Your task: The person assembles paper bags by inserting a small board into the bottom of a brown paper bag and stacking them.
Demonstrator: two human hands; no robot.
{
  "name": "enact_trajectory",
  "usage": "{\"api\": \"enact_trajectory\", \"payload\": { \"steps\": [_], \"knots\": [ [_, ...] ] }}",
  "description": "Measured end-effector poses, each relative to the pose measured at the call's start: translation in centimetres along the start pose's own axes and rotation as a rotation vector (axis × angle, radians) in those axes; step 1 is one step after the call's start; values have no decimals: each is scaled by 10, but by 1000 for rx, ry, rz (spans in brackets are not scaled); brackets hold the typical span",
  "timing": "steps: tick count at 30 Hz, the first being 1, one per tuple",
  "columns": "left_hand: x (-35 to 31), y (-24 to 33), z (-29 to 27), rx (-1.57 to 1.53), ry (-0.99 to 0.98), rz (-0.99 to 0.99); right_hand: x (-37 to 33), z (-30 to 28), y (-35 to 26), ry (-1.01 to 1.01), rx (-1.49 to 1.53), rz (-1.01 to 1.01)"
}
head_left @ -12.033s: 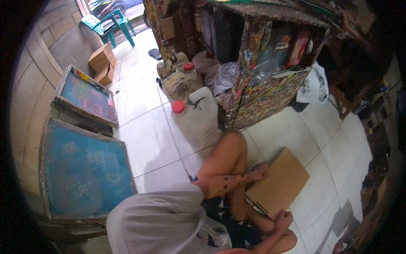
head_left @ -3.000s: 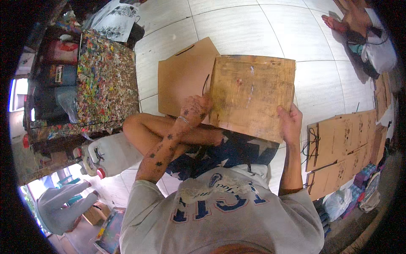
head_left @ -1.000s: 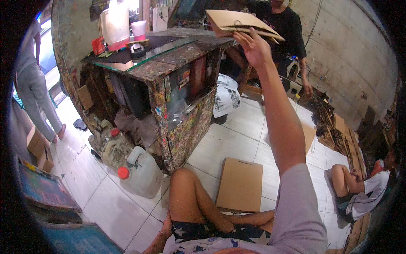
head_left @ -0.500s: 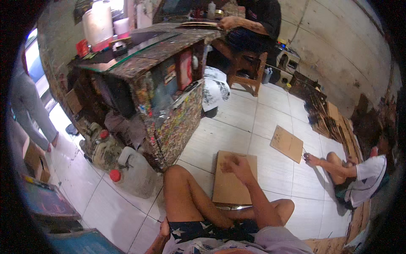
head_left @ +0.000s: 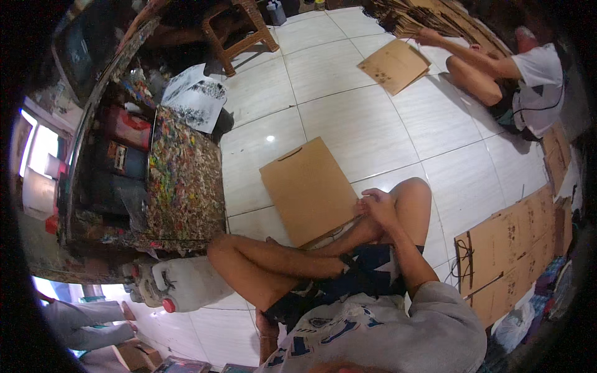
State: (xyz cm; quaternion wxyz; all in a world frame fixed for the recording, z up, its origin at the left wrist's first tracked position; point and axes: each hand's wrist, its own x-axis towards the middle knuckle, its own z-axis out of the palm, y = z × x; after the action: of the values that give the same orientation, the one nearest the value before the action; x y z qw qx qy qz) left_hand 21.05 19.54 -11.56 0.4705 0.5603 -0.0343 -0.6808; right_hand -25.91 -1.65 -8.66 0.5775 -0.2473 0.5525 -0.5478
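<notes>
I sit cross-legged on white floor tiles. A flat brown paper bag (head_left: 308,189) with a cord handle lies on the floor in front of my knees. My right hand (head_left: 376,208) is at its near right edge, just above my foot, with the fingers curled over the edge. My left hand (head_left: 268,332) is down beside my hip and mostly hidden behind my thigh and grey shirt, so its fingers do not show.
A paint-splattered table (head_left: 183,180) stands to my left, with a white jerrycan (head_left: 186,283) at its foot. Stacked brown bags (head_left: 507,248) lie to my right. Another person (head_left: 528,81) sits at the far right by a brown sheet (head_left: 395,62). A wooden stool (head_left: 239,28) stands beyond.
My right arm, raised a second ago with a stack of brown bags toward a person at the table, has come down to the bag on the floor. The view has tilted downward.
</notes>
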Motion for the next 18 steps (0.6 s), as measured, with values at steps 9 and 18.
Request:
{"api": "enact_trajectory", "payload": {
  "steps": [9, 18],
  "knots": [
    [-14, 10, 13, 9, 8, -25, 6, -13, 5, -18, 128, 50],
    [2, 4, 26, 14, 49, 17, 15, -9, 14, 80, -381, -168]
  ]
}}
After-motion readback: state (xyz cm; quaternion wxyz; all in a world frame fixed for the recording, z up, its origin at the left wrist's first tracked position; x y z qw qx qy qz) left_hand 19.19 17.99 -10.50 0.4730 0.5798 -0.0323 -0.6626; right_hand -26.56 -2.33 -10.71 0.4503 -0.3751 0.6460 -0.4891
